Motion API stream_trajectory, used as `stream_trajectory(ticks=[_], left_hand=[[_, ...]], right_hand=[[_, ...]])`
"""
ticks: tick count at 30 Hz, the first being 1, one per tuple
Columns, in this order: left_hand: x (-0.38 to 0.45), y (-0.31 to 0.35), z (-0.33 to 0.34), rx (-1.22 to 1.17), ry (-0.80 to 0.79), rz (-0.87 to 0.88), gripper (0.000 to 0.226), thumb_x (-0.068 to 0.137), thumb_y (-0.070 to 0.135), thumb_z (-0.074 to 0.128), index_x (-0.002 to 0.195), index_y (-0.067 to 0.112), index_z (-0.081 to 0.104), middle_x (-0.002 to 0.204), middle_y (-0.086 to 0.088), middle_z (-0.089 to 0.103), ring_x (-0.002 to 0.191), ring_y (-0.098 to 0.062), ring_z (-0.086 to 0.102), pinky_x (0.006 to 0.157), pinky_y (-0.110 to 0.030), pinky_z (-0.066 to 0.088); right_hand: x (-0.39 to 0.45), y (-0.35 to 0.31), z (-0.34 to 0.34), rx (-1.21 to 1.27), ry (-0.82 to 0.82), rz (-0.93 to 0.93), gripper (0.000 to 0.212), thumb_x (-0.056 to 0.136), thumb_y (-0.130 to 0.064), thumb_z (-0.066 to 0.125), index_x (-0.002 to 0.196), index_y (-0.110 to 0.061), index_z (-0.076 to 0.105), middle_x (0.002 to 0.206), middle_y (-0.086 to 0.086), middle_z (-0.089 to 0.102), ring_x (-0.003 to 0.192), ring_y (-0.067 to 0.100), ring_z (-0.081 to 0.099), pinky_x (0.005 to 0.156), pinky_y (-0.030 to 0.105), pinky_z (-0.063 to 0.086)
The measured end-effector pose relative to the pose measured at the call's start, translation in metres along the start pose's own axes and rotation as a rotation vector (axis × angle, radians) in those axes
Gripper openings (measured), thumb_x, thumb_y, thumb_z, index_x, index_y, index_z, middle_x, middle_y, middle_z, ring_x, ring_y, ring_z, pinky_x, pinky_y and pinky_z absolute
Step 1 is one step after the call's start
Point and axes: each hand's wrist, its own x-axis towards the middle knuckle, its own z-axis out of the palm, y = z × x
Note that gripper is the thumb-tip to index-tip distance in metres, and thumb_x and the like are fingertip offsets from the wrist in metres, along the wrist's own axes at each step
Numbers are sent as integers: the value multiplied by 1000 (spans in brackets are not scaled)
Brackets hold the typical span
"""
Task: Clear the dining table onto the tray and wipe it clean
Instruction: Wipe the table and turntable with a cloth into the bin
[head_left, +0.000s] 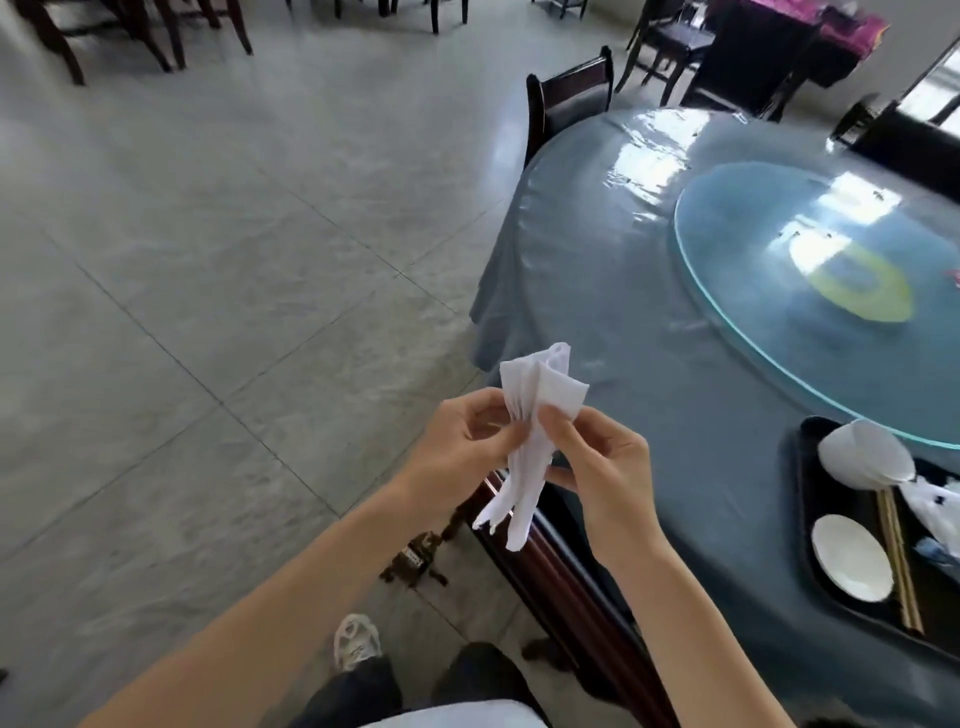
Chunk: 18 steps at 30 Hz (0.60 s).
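Both hands, left hand (457, 441) and right hand (602, 467), pinch a bunched white tissue (524, 447) in the air just off the worktop's (649, 338) near-left edge. Loose wad may shed or smear rather than wipe. Loaded tray (810, 525) at near-right edge and glass turntable (779, 332) at centre obstruct wiping; chairs around.

White folded paper napkin (524, 431) – plain. Round dining table in glossy blue-grey cloth (613, 249); its glass turntable (753, 291) tinted green, with a yellow ring. Black tray (831, 603) – 1 white saucer (852, 557), white cup (865, 454). Grey floor tiles (208, 234).
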Motion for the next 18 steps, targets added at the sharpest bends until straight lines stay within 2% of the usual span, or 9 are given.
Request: stream_trajectory(ticks=[5,12,15,18], left_hand=[[42,15,-44,5,0,-20,20,91,15,74,111,9,73,102,-13,77,96,-30,75,91,-50,59],[112,15,-70,21,-102,-55,19,92,10,72,111,5,72,101,-14,77,94,-28,76,83,-36,61],[158,13,-79,56,-159,-70,16,93,10,72,108,6,72,99,-14,77,93,-29,76,85,-41,61],[213,7,-82,64,-228,-108,15,94,13,71,107,5,73,99,-17,77,93,-34,76,85,-48,60]], right_hand=[[41,-1,45,40,75,6,23,98,-20,69,102,2,76,100,23,76,90,41,76,80,50,64],[101,7,66,77,236,52,20,96,-22,71,100,-4,77,98,20,77,91,39,76,82,54,63],[136,11,71,124,298,58,20,96,-23,71,100,-4,77,97,19,77,90,38,76,81,54,63],[181,21,68,151,368,60,23,96,-28,73,102,-6,77,99,17,78,93,38,76,84,60,62]])
